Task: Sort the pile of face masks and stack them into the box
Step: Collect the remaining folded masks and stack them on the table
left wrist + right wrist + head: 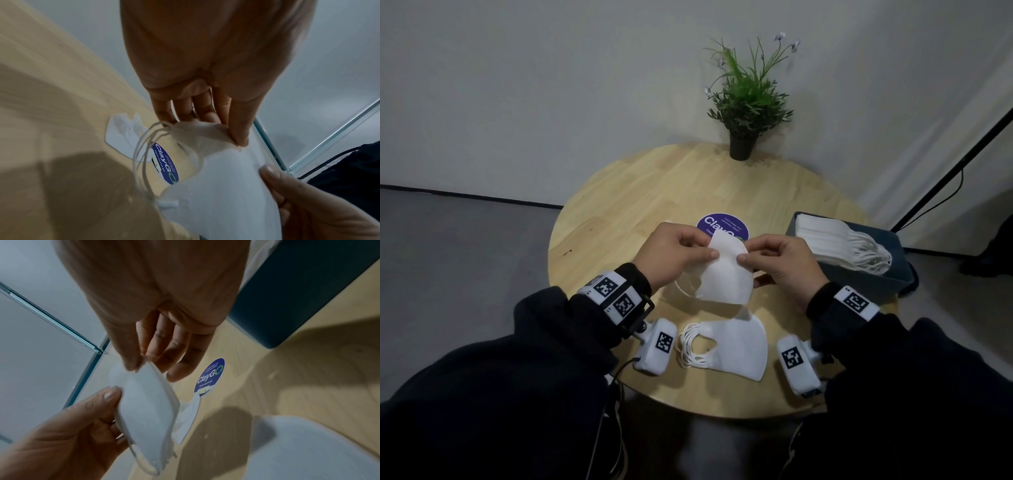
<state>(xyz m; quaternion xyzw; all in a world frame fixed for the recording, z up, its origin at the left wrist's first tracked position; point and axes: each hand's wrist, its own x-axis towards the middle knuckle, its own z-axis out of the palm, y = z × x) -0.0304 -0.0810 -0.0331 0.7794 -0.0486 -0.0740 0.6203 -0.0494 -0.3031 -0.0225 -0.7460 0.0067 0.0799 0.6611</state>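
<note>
Both hands hold one folded white face mask [726,274] above the middle of the round wooden table [640,192]. My left hand [681,251] pinches its upper left edge and my right hand [774,263] pinches its upper right edge. In the left wrist view the mask [222,186] hangs below the thumb, its ear loops [144,154] dangling. In the right wrist view the mask [148,410] shows edge-on between both thumbs. A small stack of white masks [732,346] lies on the table near me. The dark blue box [887,274] at the right holds a stack of masks [835,240].
A potted plant [746,102] stands at the table's far edge. A round purple sticker [722,224] lies flat behind the held mask. Another mask [121,133] lies on the table beyond the sticker. A black pole [955,168] leans at the right by the wall.
</note>
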